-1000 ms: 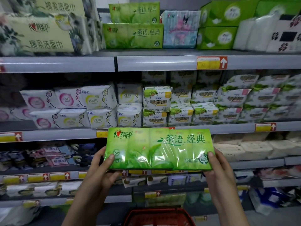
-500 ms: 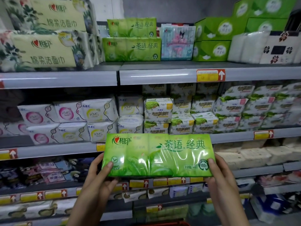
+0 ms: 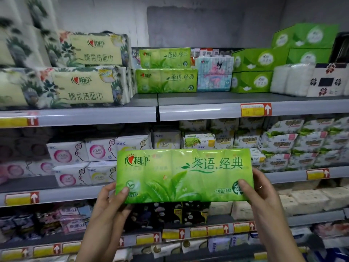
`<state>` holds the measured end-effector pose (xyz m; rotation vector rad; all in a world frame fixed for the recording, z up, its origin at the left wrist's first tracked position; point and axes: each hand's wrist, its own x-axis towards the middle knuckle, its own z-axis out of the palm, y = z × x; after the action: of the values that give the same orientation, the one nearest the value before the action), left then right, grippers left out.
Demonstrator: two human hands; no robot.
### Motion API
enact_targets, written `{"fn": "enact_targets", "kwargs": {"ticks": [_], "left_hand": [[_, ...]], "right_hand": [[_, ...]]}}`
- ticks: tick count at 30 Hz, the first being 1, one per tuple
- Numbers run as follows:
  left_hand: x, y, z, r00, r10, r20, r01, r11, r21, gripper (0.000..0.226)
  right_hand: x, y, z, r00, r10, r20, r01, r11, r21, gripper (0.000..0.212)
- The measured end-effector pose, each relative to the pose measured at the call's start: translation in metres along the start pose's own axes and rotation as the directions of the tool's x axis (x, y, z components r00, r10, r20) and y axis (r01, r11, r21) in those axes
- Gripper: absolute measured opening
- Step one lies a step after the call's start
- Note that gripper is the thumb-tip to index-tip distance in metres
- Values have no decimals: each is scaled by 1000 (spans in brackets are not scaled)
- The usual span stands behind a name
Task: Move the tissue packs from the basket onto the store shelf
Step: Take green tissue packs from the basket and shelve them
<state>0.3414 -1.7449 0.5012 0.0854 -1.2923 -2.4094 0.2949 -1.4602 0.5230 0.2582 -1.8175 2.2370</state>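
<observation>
I hold a long green tissue pack [image 3: 184,175] flat before me, its printed face toward the camera. My left hand [image 3: 111,201] grips its left end and my right hand [image 3: 260,193] grips its right end, thumbs on the front. Two matching green tissue packs [image 3: 166,72] lie stacked on the top shelf [image 3: 198,108], above and slightly left of the held pack. The basket is out of view.
Floral cream tissue bundles [image 3: 83,86] stand left of the stacked packs, a pale blue cartoon pack [image 3: 214,74] and green tissue boxes [image 3: 253,70] to their right. White sanitary pad packs [image 3: 98,159] fill the middle shelf behind my hands. Lower shelves carry price tags.
The view has tilted upward, so the shelves sit lower in frame and the red basket has dropped out of sight. The pack stays gripped in both hands, level and raised toward the upper shelves.
</observation>
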Motion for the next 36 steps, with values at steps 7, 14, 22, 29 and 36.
{"fn": "enact_targets", "kwargs": {"ticks": [7, 14, 22, 29, 36], "left_hand": [[10, 27, 10, 993, 106, 46, -106, 994, 10, 40], [27, 49, 44, 965, 254, 57, -261, 949, 177, 44], [58, 63, 92, 924, 381, 46, -376, 876, 301, 51], [95, 70, 131, 864, 503, 2, -466, 798, 381, 25], [136, 93, 151, 828, 558, 57, -500, 688, 525, 11]], "right_hand": [[8, -18, 17, 997, -83, 2, 83, 996, -19, 54], [40, -34, 12, 989, -147, 6, 147, 989, 7, 38], [103, -61, 5, 959, -270, 81, 271, 963, 1, 71], [165, -86, 2, 931, -323, 169, 322, 946, 37, 48], [213, -108, 17, 906, -381, 183, 407, 902, -140, 47]]}}
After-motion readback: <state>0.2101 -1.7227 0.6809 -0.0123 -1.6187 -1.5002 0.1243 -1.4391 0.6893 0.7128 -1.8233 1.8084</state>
